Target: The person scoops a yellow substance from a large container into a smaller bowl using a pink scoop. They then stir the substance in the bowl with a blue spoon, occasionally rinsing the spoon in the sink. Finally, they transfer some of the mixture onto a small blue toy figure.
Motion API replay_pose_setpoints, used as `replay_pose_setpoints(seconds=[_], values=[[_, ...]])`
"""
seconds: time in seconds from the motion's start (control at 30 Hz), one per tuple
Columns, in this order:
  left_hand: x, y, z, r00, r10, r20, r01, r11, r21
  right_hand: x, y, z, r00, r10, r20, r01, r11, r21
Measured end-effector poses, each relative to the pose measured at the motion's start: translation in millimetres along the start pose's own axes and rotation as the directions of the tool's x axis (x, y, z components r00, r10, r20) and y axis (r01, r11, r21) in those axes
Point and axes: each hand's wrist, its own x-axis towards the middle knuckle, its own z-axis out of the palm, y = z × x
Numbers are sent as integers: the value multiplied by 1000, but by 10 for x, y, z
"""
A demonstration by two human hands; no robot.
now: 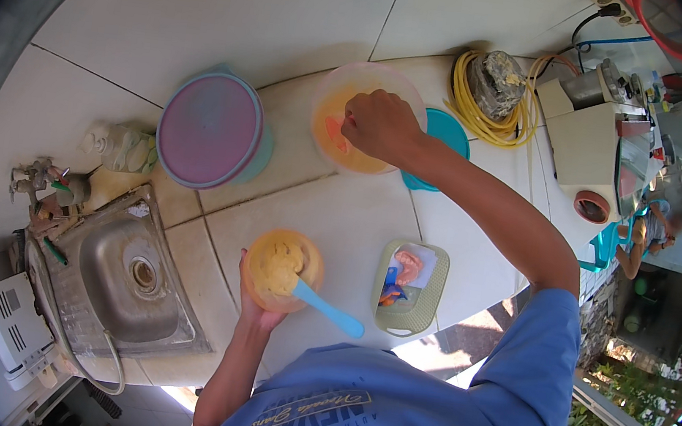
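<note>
My left hand (260, 316) cups a small orange bowl (318, 271) from below and the side. Thick yellowish paste (273, 261) fills it, with a light blue spatula (334, 313) stuck in, its handle pointing right. Farther off, my right hand (379, 122) is closed in a fist above a large translucent bowl (368, 72). Inside that bowl lie orange contents (356, 162) and a brighter orange piece (335, 134) just beneath the fist. Whatever the right fingers hold is hidden.
A tub with a purple lid (208, 130) stands left, near a steel sink (108, 270). Right of the large bowl lies a teal lid (449, 131). A green basket (429, 296) holds small items. Yellow hose (464, 109) circles a stone, beside a beige machine (574, 148).
</note>
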Motion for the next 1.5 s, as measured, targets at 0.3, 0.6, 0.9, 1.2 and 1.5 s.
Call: replay_pose_setpoints(seconds=[0.3,0.6,0.9,1.2,1.5], values=[[30,24,-18,1000,-16,26,15,999,30,124,84,165,985,168,32,-170,938,301],[131,77,296,998,-21,60,19,1000,24,-359,176,-354,955,263,-139,-176,876,450],[399,111,782,985,-68,156,53,994,97,-1366,-385,-410,838,2,-546,303,831,467],[407,157,861,967,-126,222,101,988,121,-1573,-419,-50,786,-467,-404,543,835,92],[430,202,848,956,-86,281,72,996,58,-1342,-220,-394,875,61,-479,204,852,482]])
